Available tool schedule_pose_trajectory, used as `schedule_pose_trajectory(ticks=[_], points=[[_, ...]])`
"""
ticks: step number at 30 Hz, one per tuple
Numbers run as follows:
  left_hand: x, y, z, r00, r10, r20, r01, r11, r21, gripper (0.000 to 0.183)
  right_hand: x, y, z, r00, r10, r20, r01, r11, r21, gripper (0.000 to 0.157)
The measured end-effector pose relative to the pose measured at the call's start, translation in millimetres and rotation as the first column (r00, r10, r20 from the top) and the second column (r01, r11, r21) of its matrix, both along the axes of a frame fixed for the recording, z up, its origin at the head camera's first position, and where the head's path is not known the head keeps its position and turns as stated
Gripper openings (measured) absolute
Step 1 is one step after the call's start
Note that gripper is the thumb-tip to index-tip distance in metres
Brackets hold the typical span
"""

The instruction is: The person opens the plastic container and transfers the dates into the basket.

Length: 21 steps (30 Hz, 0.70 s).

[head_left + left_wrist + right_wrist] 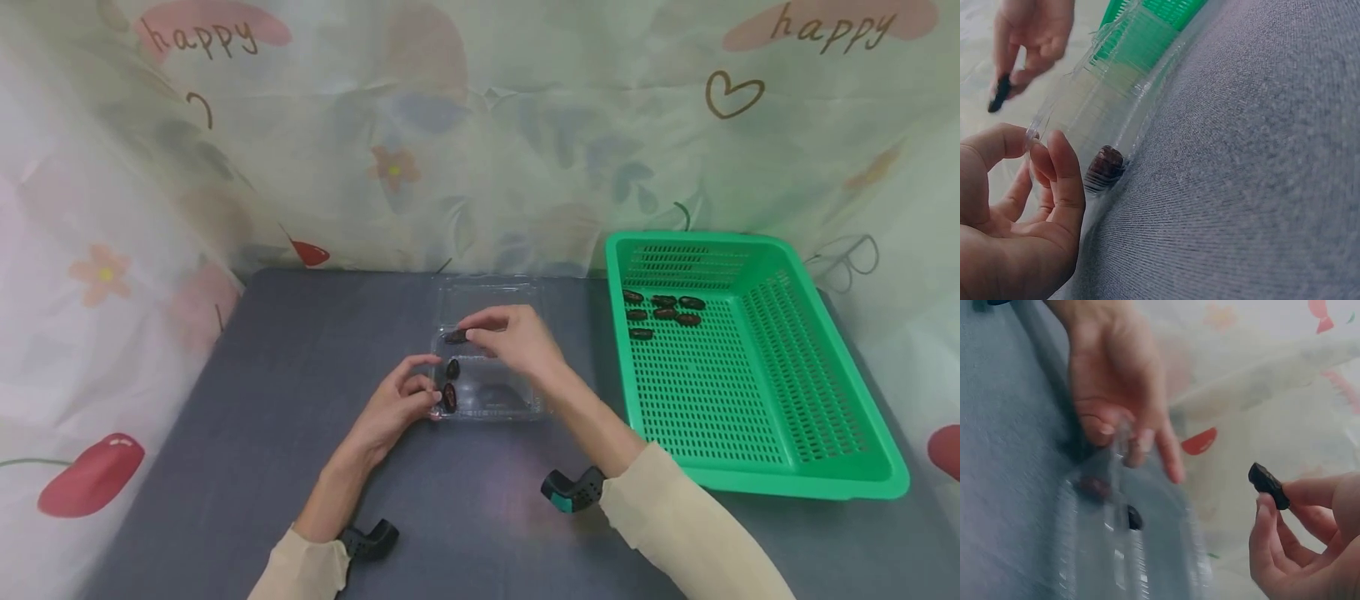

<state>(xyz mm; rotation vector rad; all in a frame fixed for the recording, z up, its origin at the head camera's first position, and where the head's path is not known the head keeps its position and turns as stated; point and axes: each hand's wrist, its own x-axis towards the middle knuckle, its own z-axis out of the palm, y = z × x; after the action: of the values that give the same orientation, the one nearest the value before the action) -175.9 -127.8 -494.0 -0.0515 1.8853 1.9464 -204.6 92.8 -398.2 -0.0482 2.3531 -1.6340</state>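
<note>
A clear plastic box (501, 396) lies open on the table, its lid (491, 293) folded back toward the wall. Two dark dates, one nearer me (449, 398) and one farther (453, 368), rest along its left side. Over the far left part of the box, my right hand (517, 340) pinches another date (1269, 486) between thumb and fingers, held clear of the box floor in the wrist views. My left hand (393, 407) grips the box's left rim, thumb and forefinger meeting on it in the left wrist view.
To the right stands a green slotted basket (772, 483) with several dates (664, 313) grouped in its far left corner. Grey cloth (300, 400) covers the table. A patterned curtain (487, 167) hangs behind and at both sides.
</note>
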Motion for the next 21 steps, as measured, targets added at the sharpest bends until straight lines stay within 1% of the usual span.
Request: schedule_pose_trajectory(ticks=[5,6,10,13,15,21], points=[[-2.7,1,0.1,1.0,-0.013,-0.018,0.012,1.0,-0.003,0.052,-1.0,16,24.6,1.0,0.024,0.003,-0.023,0.997,-0.073,0.015],[-2.8,1,0.2,1.0,-0.016,-0.02,0.016,1.0,-0.002,0.052,-0.8,20,28.6,1.0,0.029,-0.003,-0.029,0.997,-0.076,0.016],[-2.0,0,0.6,1.0,-0.023,-0.017,0.023,1.0,0.002,0.053,0.7,41,39.3,0.998,0.048,-0.03,-0.049,0.998,-0.036,0.019],[-1.3,0,0.7,1.0,-0.022,-0.021,0.022,1.0,-0.002,0.053,0.4,57,42.9,0.998,0.053,-0.045,-0.054,0.998,-0.023,0.023],[-0.9,0,0.6,1.0,-0.02,-0.024,0.02,1.0,-0.007,0.053,-1.0,67,43.2,0.997,0.056,-0.048,-0.058,0.998,-0.036,0.025],[-1.3,0,-1.3,0.999,-0.022,-0.026,0.021,1.0,-0.014,0.053,-6.1,97,38.5,0.997,0.068,-0.047,-0.072,0.994,-0.083,0.029]])
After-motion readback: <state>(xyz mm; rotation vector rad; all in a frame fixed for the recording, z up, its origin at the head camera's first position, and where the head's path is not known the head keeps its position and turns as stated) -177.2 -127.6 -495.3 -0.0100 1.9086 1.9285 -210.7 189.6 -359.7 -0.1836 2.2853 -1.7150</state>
